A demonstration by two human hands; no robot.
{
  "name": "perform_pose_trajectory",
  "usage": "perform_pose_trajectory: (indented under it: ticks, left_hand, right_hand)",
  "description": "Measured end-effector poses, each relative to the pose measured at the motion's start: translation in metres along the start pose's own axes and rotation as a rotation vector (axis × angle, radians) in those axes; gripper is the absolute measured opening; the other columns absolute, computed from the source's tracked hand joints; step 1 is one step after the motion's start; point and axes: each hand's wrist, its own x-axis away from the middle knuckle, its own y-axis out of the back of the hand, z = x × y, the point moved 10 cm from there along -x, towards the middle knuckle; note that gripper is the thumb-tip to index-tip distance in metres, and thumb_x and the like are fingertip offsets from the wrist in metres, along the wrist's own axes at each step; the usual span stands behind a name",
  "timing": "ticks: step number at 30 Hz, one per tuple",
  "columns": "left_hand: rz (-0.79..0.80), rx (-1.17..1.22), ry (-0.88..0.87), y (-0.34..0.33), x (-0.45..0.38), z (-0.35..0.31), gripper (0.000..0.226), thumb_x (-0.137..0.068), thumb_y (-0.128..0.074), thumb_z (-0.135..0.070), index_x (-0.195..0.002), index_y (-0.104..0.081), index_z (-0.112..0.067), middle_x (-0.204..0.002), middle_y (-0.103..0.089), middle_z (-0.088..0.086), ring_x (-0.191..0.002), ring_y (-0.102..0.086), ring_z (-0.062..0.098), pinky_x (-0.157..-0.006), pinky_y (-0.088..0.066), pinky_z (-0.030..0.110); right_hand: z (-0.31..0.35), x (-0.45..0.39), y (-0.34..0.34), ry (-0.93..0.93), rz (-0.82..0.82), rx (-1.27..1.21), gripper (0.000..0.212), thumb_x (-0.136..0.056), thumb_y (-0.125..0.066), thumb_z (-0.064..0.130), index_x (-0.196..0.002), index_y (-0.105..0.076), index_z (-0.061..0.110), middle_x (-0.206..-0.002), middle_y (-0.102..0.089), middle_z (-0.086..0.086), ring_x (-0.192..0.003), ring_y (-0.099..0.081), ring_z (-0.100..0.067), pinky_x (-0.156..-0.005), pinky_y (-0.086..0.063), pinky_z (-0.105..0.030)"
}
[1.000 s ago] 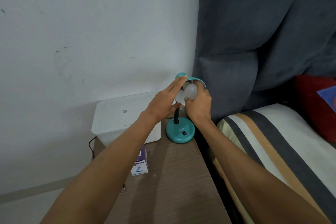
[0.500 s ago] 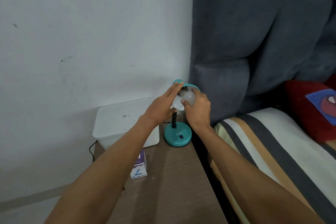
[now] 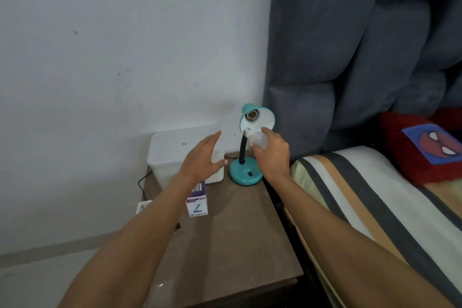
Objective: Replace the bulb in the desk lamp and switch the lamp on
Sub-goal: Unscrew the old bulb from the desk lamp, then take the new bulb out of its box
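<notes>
Head: right hand (image 3: pixel 272 155) holds bulb (image 3: pixel 258 139) below empty socket (image 3: pixel 251 115)

The right hand (image 3: pixel 271 155) is covering most of the bulb (image 3: pixel 257 139) beside the lamp (image 3: pixel 246 147). The left arm (image 3: pixel 140 230) is hiding part of the carton (image 3: pixel 197 201), whose print is reading too small. The frame edge is cutting off the pillow (image 3: pixel 425 147).

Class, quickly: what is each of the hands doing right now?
Left hand: open, fingers spread, holding nothing.
Right hand: grips the light bulb, which is out of the lamp's socket.
</notes>
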Motion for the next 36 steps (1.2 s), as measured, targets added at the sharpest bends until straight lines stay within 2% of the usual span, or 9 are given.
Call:
perform_pose_trajectory:
  ticks: [5,10,13,16,18,21,26,32,36]
  left_hand:
    - [-0.071,0.108,0.17,-0.01,0.067,0.053,0.082,-0.088,-0.08,-0.037,-0.157,-0.04,-0.015,-0.158,-0.046,0.009,-0.145,-0.042,0.027,-0.117,-0.033,0.039]
    - [-0.096,0.242,0.318,-0.036,0.105,0.096,0.097,-0.075,-0.092,-0.036,-0.155,-0.041,-0.015,-0.156,-0.044,0.011,-0.14,-0.047,0.029,-0.115,-0.043,0.044]
    - [-0.12,0.293,0.358,-0.048,0.11,0.114,0.106,-0.071,-0.095,-0.035,-0.157,-0.037,-0.012,-0.157,-0.041,0.013,-0.142,-0.045,0.03,-0.117,-0.041,0.045]
    - [-0.13,0.343,0.395,-0.059,0.11,0.128,0.111,-0.069,-0.095,-0.041,-0.158,-0.034,-0.014,-0.159,-0.041,0.012,-0.144,-0.043,0.029,-0.118,-0.039,0.048]
    - [-0.135,0.389,0.411,-0.068,0.11,0.136,0.114,-0.067,-0.095,-0.047,-0.158,-0.034,-0.015,-0.158,-0.043,0.009,-0.143,-0.045,0.028,-0.116,-0.042,0.051]
    - [-0.14,0.448,0.41,-0.081,0.111,0.14,0.114,-0.066,-0.094,-0.052,-0.157,-0.035,-0.017,-0.153,-0.05,0.004,-0.139,-0.049,0.023,-0.113,-0.046,0.048]
    - [-0.198,0.48,0.382,-0.09,0.11,0.143,0.106,-0.067,-0.096,-0.045,-0.153,-0.042,-0.014,-0.139,-0.064,0.005,-0.127,-0.061,0.019,-0.107,-0.052,0.045]
    - [-0.218,0.501,0.343,-0.091,0.11,0.143,0.11,-0.068,-0.093,-0.048,-0.156,-0.036,-0.017,-0.139,-0.065,0.004,-0.125,-0.063,0.017,-0.105,-0.054,0.044]
    - [-0.226,0.488,0.325,-0.092,0.111,0.141,0.11,-0.068,-0.094,-0.043,-0.157,-0.035,-0.016,-0.136,-0.066,0.004,-0.122,-0.064,0.016,-0.104,-0.055,0.04]
  right_hand:
    - [-0.01,0.038,-0.035,-0.029,0.103,0.055,0.044,-0.082,-0.075,0.024,-0.123,-0.063,0.013,-0.113,-0.067,-0.014,-0.103,-0.065,-0.032,-0.087,-0.053,-0.043]
    - [-0.034,0.067,-0.078,-0.103,0.211,0.108,0.052,-0.086,-0.072,0.023,-0.136,-0.059,0.016,-0.127,-0.066,-0.011,-0.114,-0.064,-0.028,-0.095,-0.051,-0.037]
    - [-0.049,0.079,-0.104,-0.126,0.259,0.164,0.058,-0.089,-0.073,0.025,-0.142,-0.052,0.016,-0.135,-0.062,-0.01,-0.12,-0.061,-0.025,-0.1,-0.052,-0.039]
    - [-0.064,0.084,-0.126,-0.158,0.291,0.21,0.055,-0.09,-0.072,0.024,-0.141,-0.053,0.016,-0.135,-0.06,-0.01,-0.122,-0.059,-0.025,-0.101,-0.051,-0.039]
    - [-0.075,0.085,-0.142,-0.184,0.305,0.208,0.053,-0.089,-0.073,0.024,-0.139,-0.054,0.016,-0.133,-0.062,-0.01,-0.12,-0.059,-0.024,-0.1,-0.052,-0.038]
    - [-0.09,0.087,-0.161,-0.236,0.324,0.2,0.055,-0.087,-0.075,0.025,-0.138,-0.055,0.018,-0.131,-0.063,-0.009,-0.117,-0.06,-0.023,-0.096,-0.052,-0.035]
    - [-0.101,0.08,-0.178,-0.25,0.313,0.202,0.056,-0.087,-0.075,0.021,-0.139,-0.054,0.015,-0.132,-0.062,-0.01,-0.119,-0.06,-0.024,-0.098,-0.049,-0.035]
    - [-0.102,0.07,-0.188,-0.196,0.317,0.223,0.056,-0.087,-0.075,0.021,-0.138,-0.053,0.015,-0.132,-0.061,-0.011,-0.117,-0.059,-0.024,-0.097,-0.052,-0.036]
    - [-0.1,0.068,-0.188,-0.18,0.341,0.263,0.059,-0.086,-0.076,0.025,-0.139,-0.053,0.013,-0.131,-0.062,-0.011,-0.118,-0.059,-0.026,-0.097,-0.051,-0.038]
